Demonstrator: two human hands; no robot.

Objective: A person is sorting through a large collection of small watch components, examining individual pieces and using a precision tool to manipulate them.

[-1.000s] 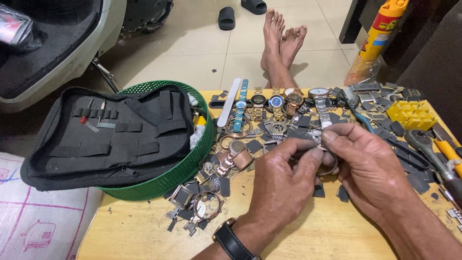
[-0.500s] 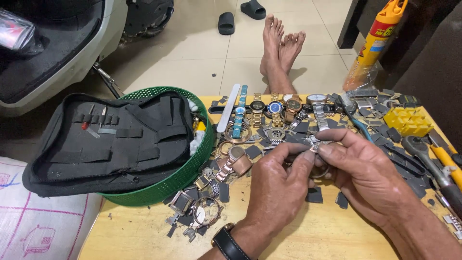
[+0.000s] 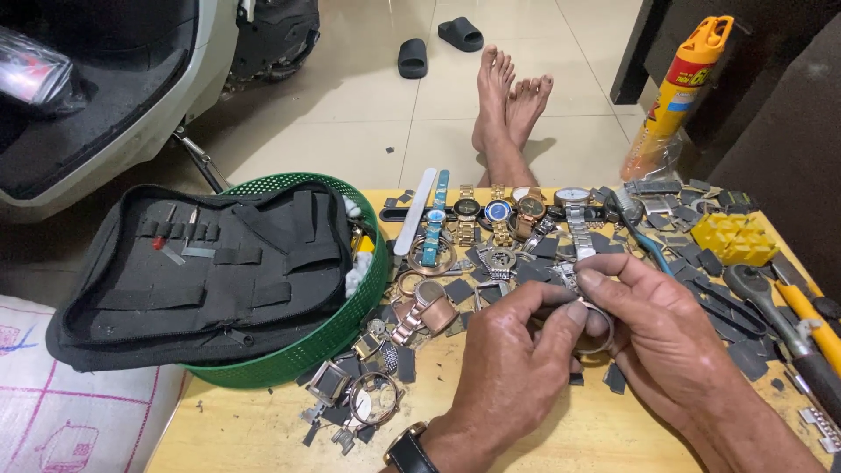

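My left hand (image 3: 512,363) and my right hand (image 3: 661,337) meet over the wooden table (image 3: 254,434), both pinching a small silver watch case (image 3: 594,328) with a bit of metal band between the fingertips. A dark wristwatch sits on my left wrist (image 3: 410,451). Just left of my hands lies a rose-gold watch (image 3: 425,308). Beyond my hands a row of wristwatches (image 3: 499,210) lies side by side among many dark loose watch parts.
A green round basket (image 3: 346,320) holds an open black tool pouch (image 3: 206,267). A yellow block (image 3: 734,238), pliers and screwdrivers (image 3: 802,320) lie at right. A spray can (image 3: 679,88) stands behind. Someone's bare feet (image 3: 508,101) rest on the tiled floor; a scooter stands at left.
My hands stay together on the silver case with only slight finger shifts; the view has tilted a little.
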